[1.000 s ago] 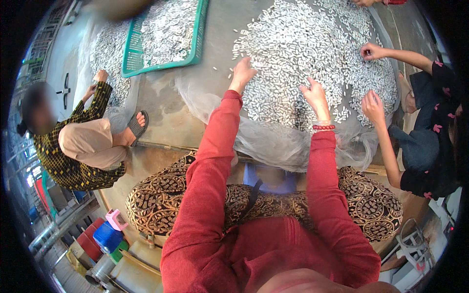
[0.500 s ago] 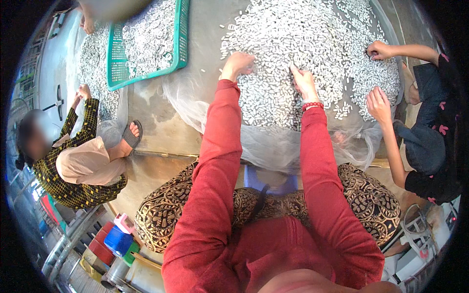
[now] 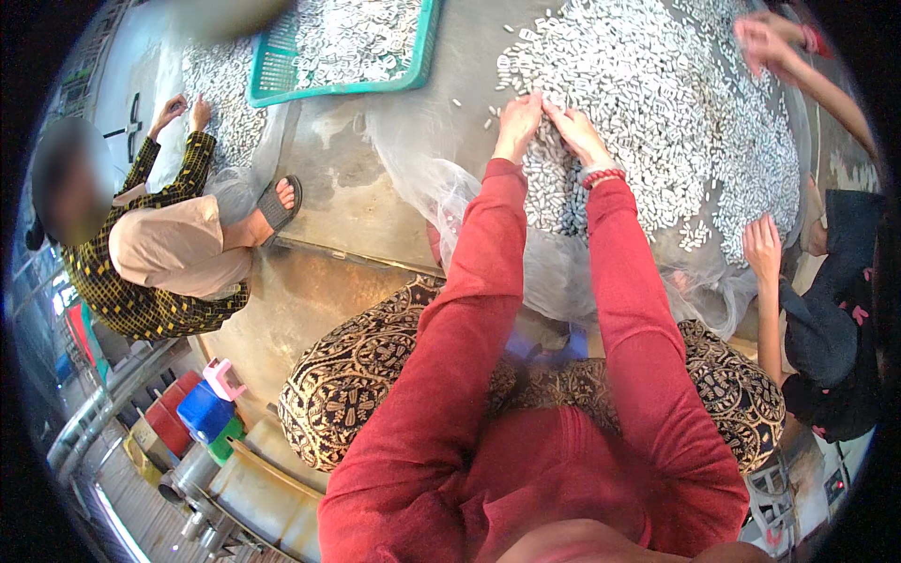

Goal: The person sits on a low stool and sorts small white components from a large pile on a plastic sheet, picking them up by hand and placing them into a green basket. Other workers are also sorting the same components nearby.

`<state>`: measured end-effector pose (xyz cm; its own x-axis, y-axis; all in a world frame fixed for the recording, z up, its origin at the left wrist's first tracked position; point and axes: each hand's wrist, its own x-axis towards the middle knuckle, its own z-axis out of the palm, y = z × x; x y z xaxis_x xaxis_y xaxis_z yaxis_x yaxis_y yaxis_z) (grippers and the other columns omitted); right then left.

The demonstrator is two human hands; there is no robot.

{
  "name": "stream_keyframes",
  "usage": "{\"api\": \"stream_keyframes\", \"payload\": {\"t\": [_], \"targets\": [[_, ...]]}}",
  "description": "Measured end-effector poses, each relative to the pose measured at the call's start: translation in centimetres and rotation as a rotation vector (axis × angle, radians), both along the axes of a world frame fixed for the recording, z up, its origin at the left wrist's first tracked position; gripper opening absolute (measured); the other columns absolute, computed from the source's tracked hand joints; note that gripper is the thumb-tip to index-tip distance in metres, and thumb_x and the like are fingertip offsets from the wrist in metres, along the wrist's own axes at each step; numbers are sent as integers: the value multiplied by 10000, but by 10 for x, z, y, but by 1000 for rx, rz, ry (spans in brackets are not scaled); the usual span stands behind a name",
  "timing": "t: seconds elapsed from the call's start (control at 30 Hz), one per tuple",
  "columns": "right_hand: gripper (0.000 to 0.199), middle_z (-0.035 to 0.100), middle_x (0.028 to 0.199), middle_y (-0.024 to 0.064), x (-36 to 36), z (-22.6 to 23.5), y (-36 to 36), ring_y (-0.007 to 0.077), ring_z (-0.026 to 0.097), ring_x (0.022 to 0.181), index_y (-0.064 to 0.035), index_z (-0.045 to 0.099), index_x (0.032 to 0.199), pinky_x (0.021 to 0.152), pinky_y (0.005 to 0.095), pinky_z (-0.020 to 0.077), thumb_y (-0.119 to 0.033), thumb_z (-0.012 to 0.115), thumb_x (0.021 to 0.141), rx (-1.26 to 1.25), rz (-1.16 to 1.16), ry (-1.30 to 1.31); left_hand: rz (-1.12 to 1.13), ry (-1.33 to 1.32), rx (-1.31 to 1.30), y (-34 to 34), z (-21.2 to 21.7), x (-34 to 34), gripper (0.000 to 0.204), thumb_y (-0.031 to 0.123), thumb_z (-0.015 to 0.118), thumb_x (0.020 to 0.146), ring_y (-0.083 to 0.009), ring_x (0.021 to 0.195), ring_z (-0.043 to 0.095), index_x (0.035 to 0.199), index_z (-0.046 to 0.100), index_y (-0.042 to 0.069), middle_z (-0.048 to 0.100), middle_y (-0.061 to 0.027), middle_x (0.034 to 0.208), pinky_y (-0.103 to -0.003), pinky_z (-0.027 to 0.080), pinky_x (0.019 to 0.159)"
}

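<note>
A broad pile of small, oblong, silvery-white pieces (image 3: 648, 122) lies spread over a sheet in front of me. At its near left part, my left hand (image 3: 518, 124) has its fingers curled in, fingertips close to those of my right hand (image 3: 580, 136). That right hand, with a red bead bracelet at the wrist, leans inward with its fingers held together. Both hands are low over the pieces. Whatever lies between the fingertips is too small or hidden to make out.
A green plastic basket (image 3: 427, 56) full of similar pieces stands far left. White netting (image 3: 422, 169) edges the pile. A person in a yellow-checked top (image 3: 150, 291) works at another heap on the left. At right are another person's hand (image 3: 762, 246) and a raised forearm (image 3: 821, 94).
My left hand has come in beside my right hand, and their fingertips now nearly meet. The view has shifted. A co-worker's hand at the right has lifted away from the pieces.
</note>
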<state>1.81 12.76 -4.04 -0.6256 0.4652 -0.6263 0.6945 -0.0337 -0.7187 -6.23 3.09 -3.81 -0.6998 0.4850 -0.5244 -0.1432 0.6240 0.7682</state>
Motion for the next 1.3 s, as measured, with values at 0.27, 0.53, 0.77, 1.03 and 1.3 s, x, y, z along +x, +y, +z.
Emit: {"api": "stream_keyframes", "payload": {"t": [0.27, 0.53, 0.77, 1.03, 1.3], "targets": [[252, 567, 760, 34, 86, 79, 5, 96, 525, 583, -31, 528, 964, 470, 208, 401, -220, 602, 814, -465, -200, 408, 4, -817, 815, 4, 39, 35, 378, 358, 454, 898, -175, 811, 602, 1065, 544, 31, 612, -82, 967, -320, 497, 690], [301, 571, 985, 59, 161, 92, 1, 135, 553, 792, -44, 543, 1130, 642, 286, 504, -162, 515, 854, -313, -356, 480, -17, -728, 515, -8, 68, 61, 337, -107, 472, 768, -234, 760, 566, 1099, 452, -41, 542, -155, 831, -416, 528, 770], [339, 572, 1013, 112, 183, 68, -6, 139, 563, 737, -16, 553, 1120, 582, 270, 529, -180, 565, 823, -301, -663, 520, 47, -543, 360, 6, 68, 89, 222, -24, 446, 849, -291, 925, 553, 1066, 455, -70, 510, -188, 1055, -495, 562, 663], [254, 616, 789, 65, 207, 33, 1, 103, 572, 606, 2, 573, 1045, 527, 228, 483, -74, 539, 805, -210, -731, 528, -373, -151, -145, 12, 85, 85, 366, 290, 559, 845, -286, 1055, 466, 1127, 549, 57, 450, -176, 1210, -419, 546, 616], [259, 607, 717, 73, 197, 36, -15, 97, 544, 515, 18, 580, 1013, 454, 222, 438, -45, 511, 772, -180, -720, 483, -157, -10, 6, -1, 111, 66, 259, 93, 597, 791, -155, 709, 601, 1033, 591, 2, 610, -92, 833, -252, 522, 523]]}}
